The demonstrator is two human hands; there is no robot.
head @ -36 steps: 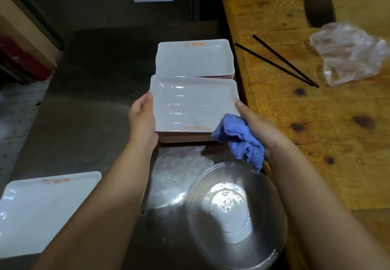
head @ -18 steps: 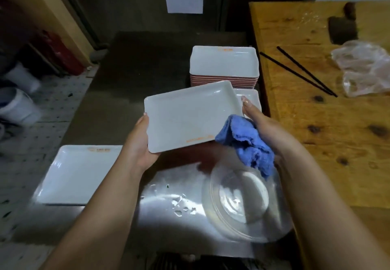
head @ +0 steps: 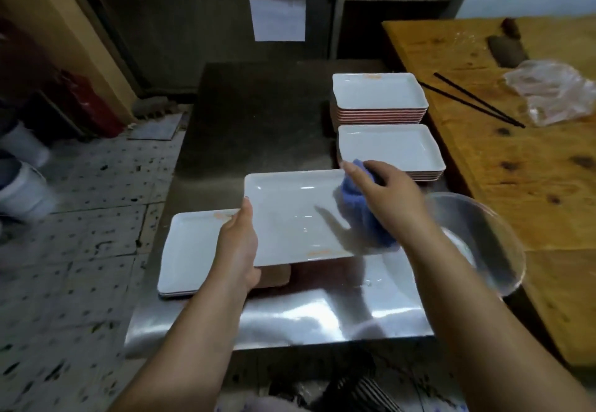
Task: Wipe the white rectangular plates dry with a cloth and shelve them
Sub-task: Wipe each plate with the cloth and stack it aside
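We hold the white plate (head: 290, 218) above the steel counter (head: 258, 115), left hand (head: 238, 244) gripping its nine o'clock edge, right hand (head: 387, 199) clutching the blue cloth (head: 364, 215) at three o'clock. We should sweep corner to corner, keeping it level.

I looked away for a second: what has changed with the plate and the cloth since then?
The left hand lifted the top plate off the near stack and carried it leftward, over the plates on the left. The right hand let go of its edge and now presses the blue cloth onto its face. The far stack and clear bowl stayed put.
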